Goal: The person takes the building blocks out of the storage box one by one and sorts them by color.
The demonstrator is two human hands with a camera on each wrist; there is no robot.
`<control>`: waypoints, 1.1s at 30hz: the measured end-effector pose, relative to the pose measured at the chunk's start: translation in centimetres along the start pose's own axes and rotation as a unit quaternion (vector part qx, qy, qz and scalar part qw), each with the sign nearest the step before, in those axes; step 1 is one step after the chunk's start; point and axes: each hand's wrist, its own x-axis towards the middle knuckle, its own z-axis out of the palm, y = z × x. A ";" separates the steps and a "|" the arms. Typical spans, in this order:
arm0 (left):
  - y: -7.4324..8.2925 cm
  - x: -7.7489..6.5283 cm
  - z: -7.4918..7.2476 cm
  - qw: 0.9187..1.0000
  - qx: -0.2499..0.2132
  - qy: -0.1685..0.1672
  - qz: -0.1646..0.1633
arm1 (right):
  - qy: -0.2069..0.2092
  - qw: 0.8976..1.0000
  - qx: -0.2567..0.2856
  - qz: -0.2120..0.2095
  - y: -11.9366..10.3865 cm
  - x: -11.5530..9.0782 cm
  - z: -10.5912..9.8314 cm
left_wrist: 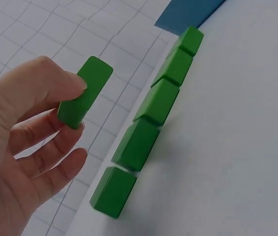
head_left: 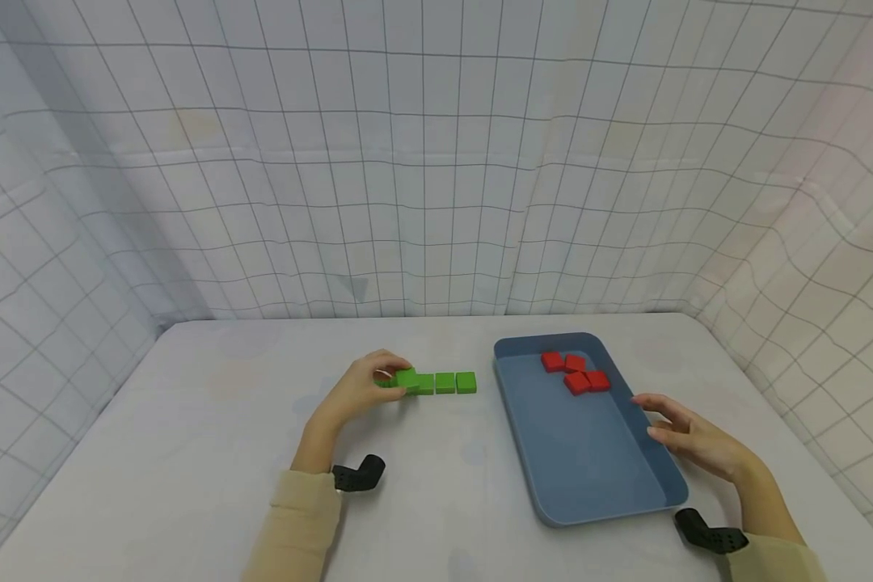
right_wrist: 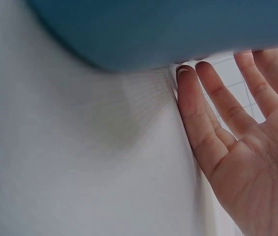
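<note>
My left hand [head_left: 358,390] pinches a green block [left_wrist: 96,78] between thumb and fingers. Beneath and beside it, several more green blocks [head_left: 444,383] form a straight row on the white table; in the head view the held block overlaps the row's left part. In the left wrist view a gap shows between the held block and the row. My right hand [head_left: 702,444] is at the right rim of a blue-grey tray [head_left: 582,469], its fingers loosely extended and its fingertips close to the rim. Nothing is in its grasp.
Several red blocks [head_left: 576,383] lie together in the far part of the tray, two of them touching. White cloth with a dark grid [head_left: 436,202] hangs behind the table [head_left: 189,453] and along both sides. Black wrist devices [head_left: 360,474] are on both forearms.
</note>
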 end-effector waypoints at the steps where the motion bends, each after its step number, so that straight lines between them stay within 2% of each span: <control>1: -0.2 -0.3 -0.4 1.000 0.001 0.000 -0.002 | 0.000 1.000 0.002 -0.001 0.0 0.0 0.0; 11: -2.6 -2.5 -3.9 1.000 -0.001 0.010 -0.021 | -0.001 1.000 0.001 -0.001 0.2 0.0 -0.1; 16: -3.8 -3.3 -5.1 0.999 0.013 0.014 -0.031 | -0.001 1.000 0.004 0.001 0.2 0.0 -0.1; 24: -5.4 -3.6 -5.2 0.998 0.040 0.007 -0.043 | -0.004 1.000 0.005 0.007 0.2 0.0 -0.2; 33: -5.5 -3.3 -4.8 0.998 0.059 0.002 -0.036 | -0.002 1.000 0.002 0.003 0.1 0.0 -0.1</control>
